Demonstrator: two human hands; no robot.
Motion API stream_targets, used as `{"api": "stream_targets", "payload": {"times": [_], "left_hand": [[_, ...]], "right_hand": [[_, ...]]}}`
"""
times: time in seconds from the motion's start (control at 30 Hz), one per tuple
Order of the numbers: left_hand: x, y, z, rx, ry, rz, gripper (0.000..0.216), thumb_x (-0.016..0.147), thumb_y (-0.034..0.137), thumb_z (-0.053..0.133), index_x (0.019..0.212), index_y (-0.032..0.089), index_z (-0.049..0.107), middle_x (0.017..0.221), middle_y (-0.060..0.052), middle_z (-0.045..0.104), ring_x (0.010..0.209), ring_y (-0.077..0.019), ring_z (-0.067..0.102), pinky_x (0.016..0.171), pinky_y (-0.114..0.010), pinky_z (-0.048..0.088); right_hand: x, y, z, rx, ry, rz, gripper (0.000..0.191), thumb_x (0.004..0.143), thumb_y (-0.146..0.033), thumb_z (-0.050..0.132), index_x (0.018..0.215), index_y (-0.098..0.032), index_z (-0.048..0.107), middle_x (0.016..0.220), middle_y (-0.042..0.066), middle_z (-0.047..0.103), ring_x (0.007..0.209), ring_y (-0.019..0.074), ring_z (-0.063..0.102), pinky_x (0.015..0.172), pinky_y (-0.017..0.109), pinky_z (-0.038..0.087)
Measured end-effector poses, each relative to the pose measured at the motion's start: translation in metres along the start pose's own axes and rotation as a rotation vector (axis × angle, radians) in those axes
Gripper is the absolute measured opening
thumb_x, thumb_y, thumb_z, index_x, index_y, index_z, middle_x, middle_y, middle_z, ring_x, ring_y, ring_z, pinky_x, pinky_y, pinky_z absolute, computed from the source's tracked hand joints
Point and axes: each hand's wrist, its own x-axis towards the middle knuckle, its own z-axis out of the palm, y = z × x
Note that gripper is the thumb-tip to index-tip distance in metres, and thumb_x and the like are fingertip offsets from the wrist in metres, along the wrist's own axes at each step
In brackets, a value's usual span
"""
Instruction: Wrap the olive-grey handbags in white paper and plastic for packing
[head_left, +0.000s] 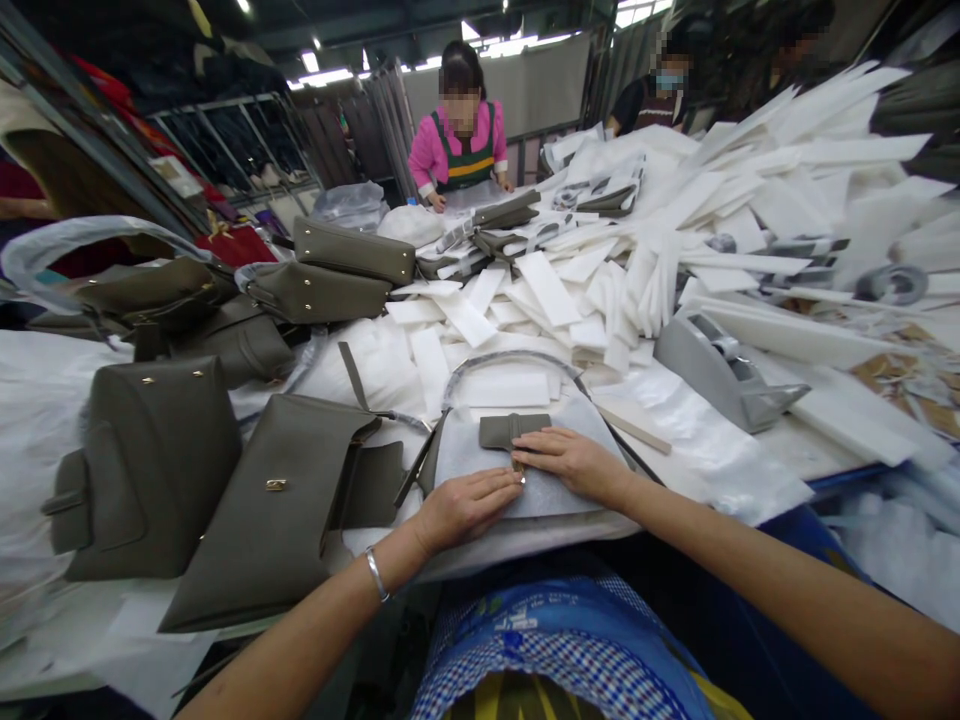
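A handbag wrapped in white tissue (480, 460) lies on the table edge in front of me, its olive flap tab (514, 429) and curved handle (510, 358) showing. My left hand (465, 505) rests flat on the wrapped front, fingers stretched toward a small metal clasp (518, 466). My right hand (574, 462) lies flat on the wrap just right of the clasp, fingers pointing left. Neither hand grips anything. A silver bangle (376, 575) sits on my left wrist.
Several unwrapped olive bags (277, 500) lie left, more stacked behind (330, 275). A grey tape dispenser (720, 370) stands right. White foam strips (675, 230) pile across the table. A person in pink (461, 145) and another person (660, 95) work at the far side.
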Motion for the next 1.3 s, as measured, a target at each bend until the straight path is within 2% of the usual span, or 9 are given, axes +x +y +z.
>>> {"api": "stream_targets", "payload": {"times": [0.17,0.43,0.57,0.73,0.93,1.07,1.13,1.23,1.3], "left_hand": [[-0.002,0.000,0.002,0.003,0.023,0.019,0.033,0.097,0.015,0.050,0.129,0.014,0.055,0.128,-0.011,0.068,0.123,-0.0180,0.062,0.105,-0.031,0.053],[0.019,0.017,-0.012,-0.089,-0.220,-0.163,0.034,0.097,0.019,0.045,0.129,0.014,0.055,0.128,-0.012,0.066,0.126,-0.0203,0.059,0.109,-0.036,0.049],[0.024,0.026,-0.013,-0.082,-0.246,-0.231,0.035,0.098,0.024,0.046,0.131,0.014,0.053,0.125,-0.013,0.067,0.122,-0.0220,0.061,0.106,-0.036,0.051],[0.018,0.028,-0.009,-0.090,-0.193,-0.229,0.038,0.097,0.025,0.048,0.133,0.013,0.052,0.131,-0.013,0.065,0.126,-0.0217,0.059,0.110,-0.035,0.047],[0.013,0.029,-0.007,-0.124,-0.145,-0.247,0.039,0.096,0.026,0.050,0.133,0.015,0.053,0.133,-0.010,0.065,0.126,-0.0201,0.059,0.111,-0.032,0.046],[0.012,0.029,-0.004,-0.135,-0.122,-0.253,0.041,0.094,0.025,0.052,0.133,0.015,0.053,0.131,-0.010,0.066,0.128,-0.0199,0.058,0.112,-0.031,0.045],[0.011,0.029,-0.004,-0.150,-0.127,-0.256,0.042,0.093,0.024,0.052,0.133,0.014,0.053,0.131,-0.010,0.066,0.128,-0.0194,0.057,0.112,-0.030,0.044],[0.011,0.029,-0.006,-0.163,-0.119,-0.264,0.041,0.093,0.025,0.052,0.133,0.015,0.052,0.131,-0.010,0.065,0.128,-0.0195,0.057,0.112,-0.030,0.043],[0.010,0.030,-0.005,-0.161,-0.101,-0.269,0.041,0.092,0.025,0.054,0.132,0.017,0.052,0.129,-0.009,0.066,0.126,-0.0195,0.058,0.112,-0.029,0.044]], "right_hand": [[-0.001,-0.002,0.000,-0.002,-0.018,0.018,0.057,0.094,-0.003,0.044,0.146,-0.024,0.048,0.150,0.008,0.051,0.135,0.0218,0.050,0.111,0.046,0.041],[0.004,-0.002,0.000,-0.038,-0.068,0.033,0.044,0.094,-0.010,0.053,0.136,-0.023,0.061,0.146,0.006,0.056,0.130,0.0260,0.052,0.107,0.044,0.043],[0.009,-0.004,-0.006,-0.029,-0.074,0.036,0.037,0.096,-0.015,0.054,0.130,-0.022,0.065,0.141,0.008,0.060,0.123,0.0259,0.056,0.102,0.044,0.045],[0.030,-0.005,-0.014,0.070,-0.061,-0.021,0.022,0.099,-0.023,0.053,0.104,-0.021,0.074,0.110,0.009,0.072,0.096,0.0204,0.063,0.087,0.036,0.049],[0.041,-0.002,-0.009,0.135,-0.038,-0.073,0.022,0.098,-0.022,0.054,0.086,-0.018,0.072,0.089,0.006,0.068,0.084,0.0173,0.061,0.074,0.027,0.049],[0.039,-0.016,-0.015,0.118,-0.087,0.109,0.015,0.094,-0.020,0.055,0.087,-0.017,0.068,0.090,0.006,0.066,0.080,0.0171,0.061,0.071,0.027,0.046],[0.047,-0.019,-0.025,0.129,-0.178,0.200,0.014,0.092,-0.025,0.059,0.085,-0.018,0.069,0.088,0.005,0.068,0.076,0.0171,0.062,0.067,0.026,0.045],[0.082,-0.002,-0.044,0.121,-0.229,0.355,0.034,0.093,-0.046,0.058,0.076,-0.020,0.072,0.079,0.004,0.072,0.074,0.0186,0.065,0.068,0.027,0.046],[0.118,0.022,-0.054,0.051,-0.128,0.479,0.040,0.099,-0.049,0.047,0.094,-0.021,0.075,0.096,0.007,0.075,0.092,0.0218,0.067,0.082,0.029,0.048]]}}
